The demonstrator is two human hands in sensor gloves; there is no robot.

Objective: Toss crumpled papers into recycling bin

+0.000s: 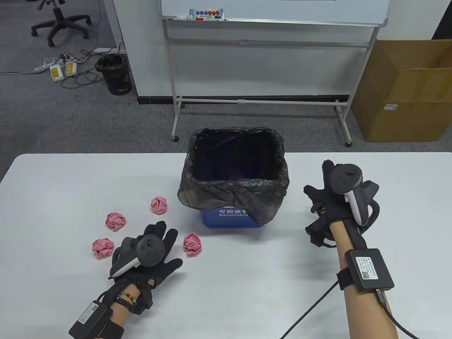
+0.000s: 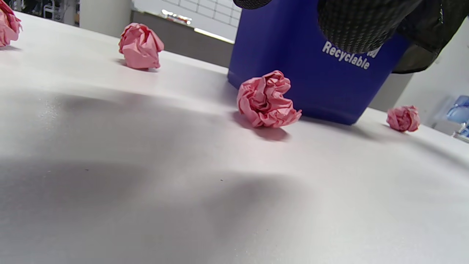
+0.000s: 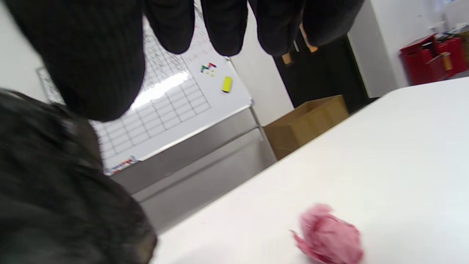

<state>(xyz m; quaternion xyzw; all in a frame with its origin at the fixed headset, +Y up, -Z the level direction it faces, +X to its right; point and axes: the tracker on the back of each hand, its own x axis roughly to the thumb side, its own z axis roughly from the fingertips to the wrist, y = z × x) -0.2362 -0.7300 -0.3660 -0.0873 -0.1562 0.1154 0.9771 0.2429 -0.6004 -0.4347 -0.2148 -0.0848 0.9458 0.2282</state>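
Recycling bin (image 1: 231, 217), blue, black liner draped over its rim, stands mid-surface toward the far edge; its inside is too dark to say whether any paper has gone in. Four pink crumpled papers lie on the white surface (image 1: 70, 183) left of the bin: one nearest the bin (image 1: 192, 244), one farther back (image 1: 159, 204), one to the left (image 1: 115, 221), one at the front left (image 1: 102, 248). A fifth ball (image 3: 329, 238) shows on the bin's right side in both wrist views, hidden under the right hand in the table view. Left hand (image 1: 148, 257) rests low among the papers, fingers spread, holding nothing. Right hand (image 1: 335, 201) hangs above the surface right of the bin, fingers apart and empty, over that fifth ball. Judgement: task is at or near its start, at least five papers left to toss. Room: whiteboard on a rolling stand (image 1: 261, 53) behind, cardboard box (image 1: 406, 91) at right, grey carpet, office chair (image 1: 60, 21), small black bin (image 1: 114, 74), cables on the floor.
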